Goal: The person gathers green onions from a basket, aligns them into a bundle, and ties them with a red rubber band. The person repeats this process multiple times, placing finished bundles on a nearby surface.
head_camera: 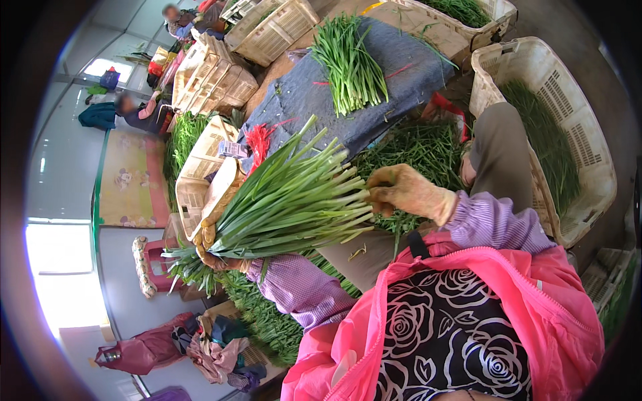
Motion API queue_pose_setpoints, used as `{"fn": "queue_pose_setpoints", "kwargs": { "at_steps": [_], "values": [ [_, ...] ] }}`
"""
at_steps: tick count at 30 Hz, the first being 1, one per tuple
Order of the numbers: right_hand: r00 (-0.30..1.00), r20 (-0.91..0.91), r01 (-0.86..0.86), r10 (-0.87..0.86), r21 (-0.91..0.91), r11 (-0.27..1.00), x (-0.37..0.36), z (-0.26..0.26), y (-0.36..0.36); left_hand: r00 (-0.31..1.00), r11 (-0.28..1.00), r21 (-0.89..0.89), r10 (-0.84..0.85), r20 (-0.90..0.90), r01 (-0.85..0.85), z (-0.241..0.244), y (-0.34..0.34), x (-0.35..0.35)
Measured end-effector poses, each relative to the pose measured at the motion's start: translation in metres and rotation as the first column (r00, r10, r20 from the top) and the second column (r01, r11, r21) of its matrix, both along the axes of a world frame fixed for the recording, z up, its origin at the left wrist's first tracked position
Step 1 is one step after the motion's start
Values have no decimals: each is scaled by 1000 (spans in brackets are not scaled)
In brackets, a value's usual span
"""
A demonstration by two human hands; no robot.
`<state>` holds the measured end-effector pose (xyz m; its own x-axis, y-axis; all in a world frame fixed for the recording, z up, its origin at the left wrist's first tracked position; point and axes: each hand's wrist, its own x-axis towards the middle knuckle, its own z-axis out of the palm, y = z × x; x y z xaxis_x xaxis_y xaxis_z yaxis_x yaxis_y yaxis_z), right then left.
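My left hand (213, 245), in a stained glove, is closed around the leafy end of a large bunch of long green stalks that look like garlic chives (296, 195). Their pale cut ends fan out towards my right. At those ends is my gloved right hand (409, 193), its fingers curled; whether they pinch a stalk is hidden. Beyond the bunch, a second bundle of chives (348, 65) lies on a blue cloth (296, 95), with a red tie (398, 71) by it. Red ties (259, 143) hang together at the cloth's near left edge.
A plastic crate (577, 115) with greens stands beside my right leg. Loose greens (411, 150) are heaped below the cloth, and more (271, 321) lie to my left. Stacked crates (215, 75) rise at the far left, near a seated person (145, 113) and another person farther back.
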<state>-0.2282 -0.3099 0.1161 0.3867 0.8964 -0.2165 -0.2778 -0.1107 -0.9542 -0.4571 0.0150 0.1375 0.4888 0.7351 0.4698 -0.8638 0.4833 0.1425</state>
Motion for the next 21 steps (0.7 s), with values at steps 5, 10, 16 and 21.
{"fn": "queue_pose_setpoints", "kwargs": {
  "at_steps": [5, 10, 16, 21],
  "values": [
    [987, -162, -30, -15, -276, 961, 17, -36, -39, 556, 666, 284, 739, -381, -690, -12, 15, -13],
    [689, -684, -200, 239, 138, 970, -20, -16, -39, 931, 928, -160, 304, -202, -338, 29, -32, 14],
    [555, -809, -153, 194, 130, 980, -35, -9, 11, 928, 941, -55, 318, -192, -334, 34, -48, 27],
    [520, -836, -121, 177, 133, 984, -35, -14, 10, 982, 957, -222, 172, -79, -185, 37, -51, 21]
  ]
}}
